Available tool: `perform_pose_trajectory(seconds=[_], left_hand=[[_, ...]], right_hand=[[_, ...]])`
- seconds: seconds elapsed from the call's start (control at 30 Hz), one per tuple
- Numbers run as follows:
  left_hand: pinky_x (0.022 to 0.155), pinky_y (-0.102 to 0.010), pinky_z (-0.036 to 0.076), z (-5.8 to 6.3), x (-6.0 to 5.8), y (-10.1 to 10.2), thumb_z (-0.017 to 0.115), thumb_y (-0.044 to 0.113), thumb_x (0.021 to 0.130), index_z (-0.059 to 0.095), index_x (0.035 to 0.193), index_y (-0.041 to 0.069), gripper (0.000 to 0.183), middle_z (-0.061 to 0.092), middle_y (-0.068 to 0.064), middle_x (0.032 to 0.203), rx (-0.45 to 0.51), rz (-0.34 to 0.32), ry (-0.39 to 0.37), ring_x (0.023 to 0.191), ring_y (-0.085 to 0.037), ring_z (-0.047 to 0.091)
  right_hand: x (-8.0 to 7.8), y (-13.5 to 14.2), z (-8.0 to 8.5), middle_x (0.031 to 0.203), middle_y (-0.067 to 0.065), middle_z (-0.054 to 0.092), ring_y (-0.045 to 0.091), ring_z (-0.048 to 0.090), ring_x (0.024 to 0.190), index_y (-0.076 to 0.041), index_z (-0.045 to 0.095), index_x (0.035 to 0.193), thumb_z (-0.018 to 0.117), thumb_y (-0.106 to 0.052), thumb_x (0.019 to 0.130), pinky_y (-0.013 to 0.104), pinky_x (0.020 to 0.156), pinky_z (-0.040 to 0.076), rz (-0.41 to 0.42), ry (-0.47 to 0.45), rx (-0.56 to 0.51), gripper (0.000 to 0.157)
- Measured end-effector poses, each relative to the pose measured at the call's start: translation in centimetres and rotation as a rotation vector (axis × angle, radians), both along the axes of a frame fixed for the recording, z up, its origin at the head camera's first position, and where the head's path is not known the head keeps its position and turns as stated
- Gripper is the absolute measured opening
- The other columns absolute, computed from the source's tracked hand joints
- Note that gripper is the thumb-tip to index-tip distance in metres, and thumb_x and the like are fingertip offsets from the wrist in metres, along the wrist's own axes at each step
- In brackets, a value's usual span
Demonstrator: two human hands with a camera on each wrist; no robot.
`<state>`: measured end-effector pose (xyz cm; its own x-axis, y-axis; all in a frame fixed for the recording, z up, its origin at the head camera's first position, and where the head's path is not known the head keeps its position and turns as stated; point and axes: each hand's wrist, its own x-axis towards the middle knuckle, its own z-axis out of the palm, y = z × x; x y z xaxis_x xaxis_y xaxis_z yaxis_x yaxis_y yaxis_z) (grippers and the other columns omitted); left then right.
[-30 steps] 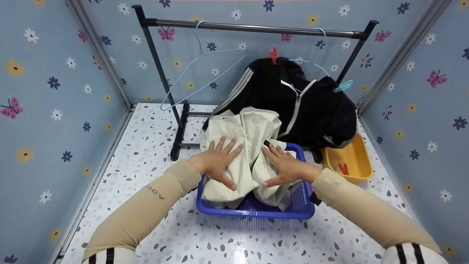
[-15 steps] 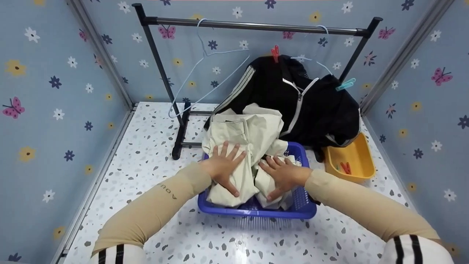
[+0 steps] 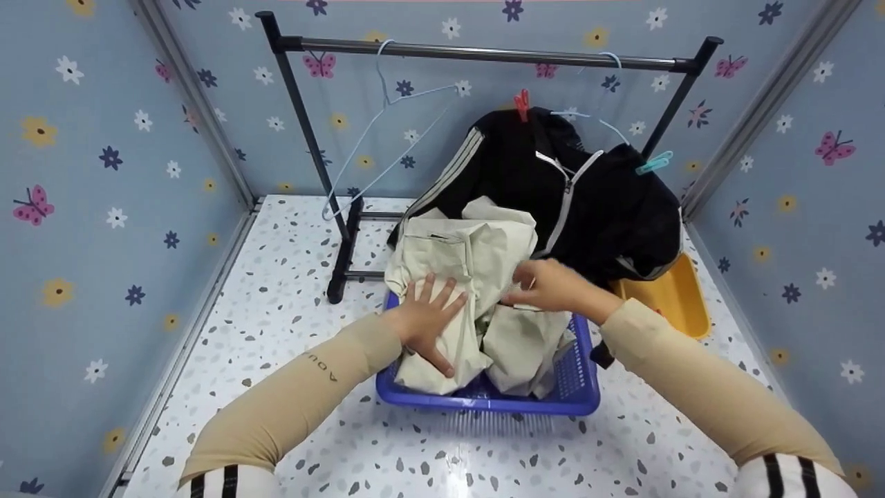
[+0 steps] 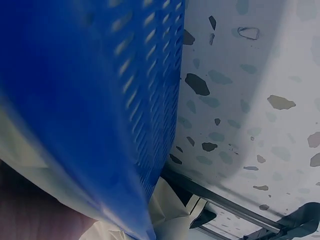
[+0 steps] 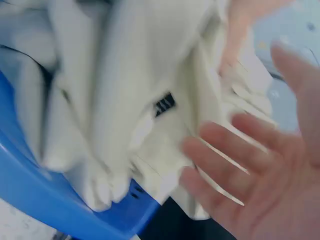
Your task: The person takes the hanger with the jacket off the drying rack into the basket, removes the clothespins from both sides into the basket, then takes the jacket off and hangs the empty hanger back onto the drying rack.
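A cream garment is bunched in a blue plastic basket, its upper part spilling over the far rim. Its kind is unclear, though a pocket slit shows. My left hand rests flat on the garment's left side, fingers spread. At the garment's right side, over the basket's far right, my right hand has lifted with bent fingers. In the right wrist view those loose fingers stand apart, gripping nothing, close to the cloth and a small black label.
Behind the basket stands a black clothes rack. An unfilled blue hanger hangs from it at left. A black jacket hangs at right with a red clothespin and a teal clothespin. A yellow bin sits below.
My right hand has lifted off the garment and moved up and away, its spread fingers now bent. My left hand slid slightly toward me, then stayed. The garment's upper part has settled lower.
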<state>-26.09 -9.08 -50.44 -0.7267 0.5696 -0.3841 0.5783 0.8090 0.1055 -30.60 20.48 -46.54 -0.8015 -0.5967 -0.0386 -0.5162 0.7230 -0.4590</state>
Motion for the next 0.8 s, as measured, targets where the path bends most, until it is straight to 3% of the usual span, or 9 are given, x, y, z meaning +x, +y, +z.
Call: perform_pose_trajectory(seconds=[0.03,0.13,0.27,0.43,0.57,0.7,0.8], left_hand=[[0.139,-0.08,0.009,0.0,0.0,-0.1,0.088,0.081,0.079,0.003,0.183,0.02,0.148,-0.006,-0.022,0.191,0.002,0.001,-0.001,0.174,-0.06,-0.007],[0.138,-0.082,0.007,-0.2,0.0,-0.2,0.088,0.081,0.078,0.003,0.183,0.018,0.15,-0.008,-0.023,0.19,0.009,0.007,-0.011,0.173,-0.061,-0.009],[0.137,-0.084,0.007,-1.5,-0.8,-0.3,0.087,0.085,0.075,-0.001,0.183,0.019,0.154,-0.011,-0.024,0.19,0.02,0.008,-0.022,0.172,-0.062,-0.01],[0.136,-0.084,0.005,-3.1,-1.7,-0.3,0.085,0.092,0.071,-0.004,0.183,0.021,0.16,-0.015,-0.022,0.189,0.03,-0.003,-0.024,0.172,-0.063,-0.012],[0.136,-0.084,0.003,-2.7,-1.6,-0.3,0.084,0.092,0.072,-0.004,0.183,0.021,0.158,-0.016,-0.023,0.189,0.031,-0.007,-0.03,0.171,-0.063,-0.014],[0.137,-0.083,0.003,-1.1,-0.7,-0.4,0.083,0.086,0.079,-0.003,0.183,0.02,0.15,-0.015,-0.022,0.189,0.042,-0.01,-0.042,0.172,-0.062,-0.014],[0.138,-0.081,0.002,-0.3,-0.3,-0.6,0.083,0.084,0.082,-0.003,0.183,0.022,0.146,-0.015,-0.02,0.19,0.075,-0.013,-0.044,0.173,-0.06,-0.013]], right_hand=[[0.3,-0.4,1.5,0.116,0.027,0.081,0.041,0.078,0.104,0.005,0.073,0.122,0.084,-0.043,0.1,0.059,0.096,0.063,-0.107,-0.008,-0.032,0.054],[-1.2,-0.4,1.9,0.132,0.031,0.075,0.045,0.074,0.116,0.005,0.062,0.138,0.088,-0.041,0.097,0.06,0.106,0.059,-0.312,-0.038,-0.167,0.066],[-3.3,-0.3,1.6,0.163,0.035,0.054,0.05,0.057,0.149,0.001,0.037,0.166,0.089,-0.043,0.096,0.062,0.126,0.047,-0.458,-0.134,-0.275,0.097],[-5.7,-0.2,0.6,0.183,0.033,0.027,0.047,0.035,0.169,-0.003,0.009,0.179,0.084,-0.051,0.098,0.058,0.138,0.035,-0.547,-0.265,-0.35,0.12],[-7.3,-0.3,-0.4,0.187,0.029,0.016,0.046,0.041,0.166,-0.004,0.001,0.18,0.081,-0.051,0.101,0.06,0.137,0.039,-0.602,-0.395,-0.44,0.122],[-8.4,-0.5,-1.3,0.185,0.027,0.022,0.047,0.055,0.154,-0.006,0.0,0.18,0.078,-0.051,0.102,0.06,0.131,0.047,-0.641,-0.519,-0.5,0.12],[-8.9,-0.9,-2.1,0.173,0.023,0.041,0.037,0.063,0.141,-0.006,0.011,0.178,0.079,-0.048,0.101,0.05,0.124,0.054,-0.644,-0.59,-0.57,0.11]])
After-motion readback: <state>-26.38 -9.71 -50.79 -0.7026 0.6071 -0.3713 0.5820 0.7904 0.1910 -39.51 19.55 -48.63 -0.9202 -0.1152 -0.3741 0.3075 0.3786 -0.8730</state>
